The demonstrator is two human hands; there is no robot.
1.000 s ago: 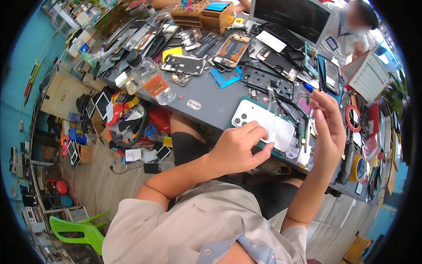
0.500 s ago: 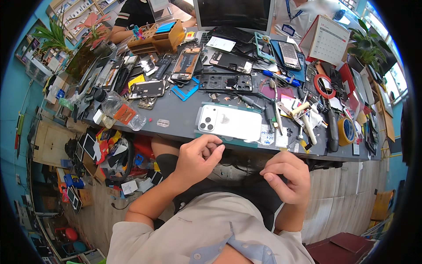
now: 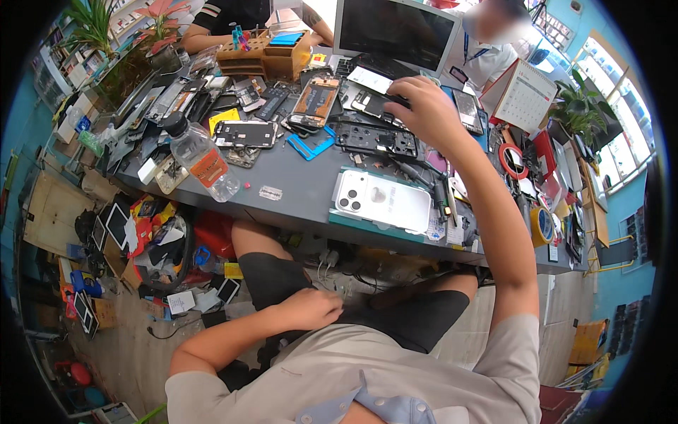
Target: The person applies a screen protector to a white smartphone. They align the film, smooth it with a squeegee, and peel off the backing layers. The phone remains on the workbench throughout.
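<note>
My right hand (image 3: 427,109) reaches far over the desk, its fingers arched and apart from the thumb, with nothing seen in them. It hovers at a phone housing (image 3: 371,106) and a white card (image 3: 369,79) in front of the laptop; whether it touches anything is hidden. My left hand (image 3: 311,309) rests low over my lap, back up and fingers loosely stretched, holding nothing visible. At the desk's front edge lies a white phone back with three camera lenses (image 3: 385,201) on a teal mat (image 3: 339,218). Behind it sits a black phone frame (image 3: 378,139).
A clear plastic bottle (image 3: 205,159) stands at the left near a razor blade (image 3: 270,193). Opened phones, screwdrivers and a blue bracket (image 3: 311,145) crowd the desk. A wooden organizer (image 3: 282,56), laptop (image 3: 395,35) and calendar (image 3: 524,95) stand behind. Two people sit across the desk.
My right hand has gone from beside the desk's front edge up and forward over the parts. My left hand has dropped back from the desk edge to my lap. The view has shifted slightly.
</note>
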